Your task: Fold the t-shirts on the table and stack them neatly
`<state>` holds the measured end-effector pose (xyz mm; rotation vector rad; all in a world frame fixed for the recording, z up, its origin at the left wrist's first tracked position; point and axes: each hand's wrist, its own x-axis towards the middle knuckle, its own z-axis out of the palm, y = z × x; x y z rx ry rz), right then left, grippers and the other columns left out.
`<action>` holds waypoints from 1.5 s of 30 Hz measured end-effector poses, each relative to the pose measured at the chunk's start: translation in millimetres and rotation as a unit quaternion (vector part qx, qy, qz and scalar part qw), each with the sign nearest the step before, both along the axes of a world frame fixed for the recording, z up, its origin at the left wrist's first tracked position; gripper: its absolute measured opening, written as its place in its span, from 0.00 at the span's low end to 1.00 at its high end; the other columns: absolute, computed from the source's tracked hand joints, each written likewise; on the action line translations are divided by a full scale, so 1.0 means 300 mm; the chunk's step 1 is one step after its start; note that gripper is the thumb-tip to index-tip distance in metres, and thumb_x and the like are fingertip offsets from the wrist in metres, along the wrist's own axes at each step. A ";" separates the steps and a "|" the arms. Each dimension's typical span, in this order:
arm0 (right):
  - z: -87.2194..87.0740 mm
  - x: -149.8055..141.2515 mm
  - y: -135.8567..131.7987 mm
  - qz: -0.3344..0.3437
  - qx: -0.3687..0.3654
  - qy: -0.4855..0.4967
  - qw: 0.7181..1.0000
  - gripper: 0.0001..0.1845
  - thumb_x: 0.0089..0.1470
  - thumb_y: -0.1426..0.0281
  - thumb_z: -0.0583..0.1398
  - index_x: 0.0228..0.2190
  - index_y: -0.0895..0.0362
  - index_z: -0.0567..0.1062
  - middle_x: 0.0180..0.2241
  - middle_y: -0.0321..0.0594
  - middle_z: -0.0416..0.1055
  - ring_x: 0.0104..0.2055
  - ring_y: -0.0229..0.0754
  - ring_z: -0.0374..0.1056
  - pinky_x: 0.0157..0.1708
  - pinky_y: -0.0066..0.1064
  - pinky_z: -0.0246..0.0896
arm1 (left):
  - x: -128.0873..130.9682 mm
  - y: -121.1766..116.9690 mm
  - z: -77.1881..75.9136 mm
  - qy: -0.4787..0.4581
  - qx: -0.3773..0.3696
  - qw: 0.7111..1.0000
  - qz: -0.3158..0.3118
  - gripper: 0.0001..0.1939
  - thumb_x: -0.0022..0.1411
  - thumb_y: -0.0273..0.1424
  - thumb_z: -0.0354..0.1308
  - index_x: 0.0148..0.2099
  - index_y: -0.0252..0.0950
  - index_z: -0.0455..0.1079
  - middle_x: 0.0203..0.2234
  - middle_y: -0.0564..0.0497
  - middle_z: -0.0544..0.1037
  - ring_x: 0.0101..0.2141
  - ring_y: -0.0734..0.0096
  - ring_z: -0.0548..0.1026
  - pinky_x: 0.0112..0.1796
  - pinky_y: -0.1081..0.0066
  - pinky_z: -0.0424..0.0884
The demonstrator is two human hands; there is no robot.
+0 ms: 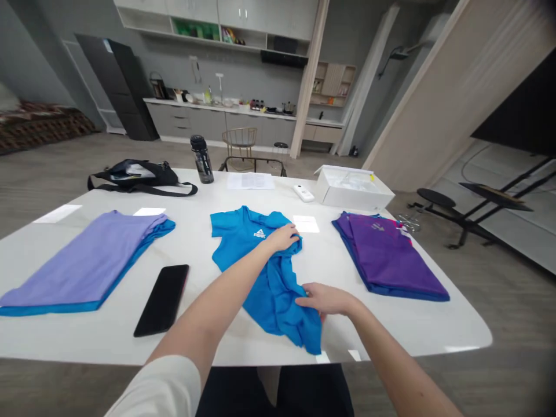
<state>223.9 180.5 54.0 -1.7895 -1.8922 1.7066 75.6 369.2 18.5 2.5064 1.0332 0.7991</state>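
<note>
Because the blue shirt (269,278) lies with its near half bunched into ridges, a pull from one side alone could, I judge, skew it or press those creases in. The cloth looks thin, so it might also slide along the smooth white table (191,226) if I bore down too lightly on the far end. Its lowest corner sits near the table's front edge, and a tug towards me could make it droop over.

The shirt is in the middle, straight in front of me, its chest logo (259,233) facing up. My left hand (283,237) rests on it just right of the logo, fingers bent down onto the cloth; whether they pinch or only press, I cannot tell. Lower down, at the right-hand edge, my right hand (325,300) grips the fabric, thumb on top and the other fingers partly hidden behind it.

Farther out, a phone (162,300) lies to the left, apart from the cloth, with folded lavender clothing (93,252) beyond it. To the right are folded purple clothes (386,255); behind stand a white box (347,194) and a dark bottle (202,161).
</note>
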 end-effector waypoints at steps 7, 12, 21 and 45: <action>-0.081 -0.039 0.208 -0.087 0.365 -0.118 0.920 0.17 0.55 0.65 0.63 0.47 0.56 0.73 0.45 0.45 0.73 0.43 0.45 0.71 0.44 0.35 0.66 | -0.086 -0.055 -0.121 -0.015 -0.042 0.999 -0.001 0.25 0.69 0.26 0.47 0.66 0.37 0.64 0.67 0.42 0.62 0.65 0.60 0.65 0.63 0.65 0.63; -0.153 -0.185 0.430 -0.109 0.371 -0.053 0.921 0.19 0.58 0.67 0.60 0.52 0.55 0.72 0.51 0.45 0.72 0.48 0.45 0.70 0.51 0.38 0.65 | -0.301 0.016 -0.127 0.001 -0.023 0.986 0.166 0.26 0.65 0.20 0.46 0.62 0.37 0.67 0.60 0.41 0.68 0.60 0.59 0.69 0.61 0.60 0.66; -0.194 -0.190 0.675 -0.145 0.299 -0.309 0.891 0.43 0.61 0.49 0.56 0.70 0.51 0.51 0.69 0.57 0.50 0.67 0.68 0.49 0.59 0.67 0.48 | -0.532 0.196 -0.186 0.132 -0.089 0.949 0.274 0.30 0.68 0.32 0.50 0.71 0.36 0.55 0.68 0.34 0.59 0.66 0.46 0.61 0.63 0.44 0.57; -0.191 0.227 0.859 -0.416 0.359 -0.181 0.816 0.17 0.59 0.66 0.51 0.48 0.58 0.68 0.43 0.52 0.74 0.45 0.52 0.71 0.44 0.39 0.63 | -0.366 0.403 -0.051 -0.077 0.010 0.966 0.246 0.15 0.74 0.37 0.45 0.51 0.41 0.72 0.38 0.48 0.81 0.42 0.59 0.78 0.52 0.60 0.69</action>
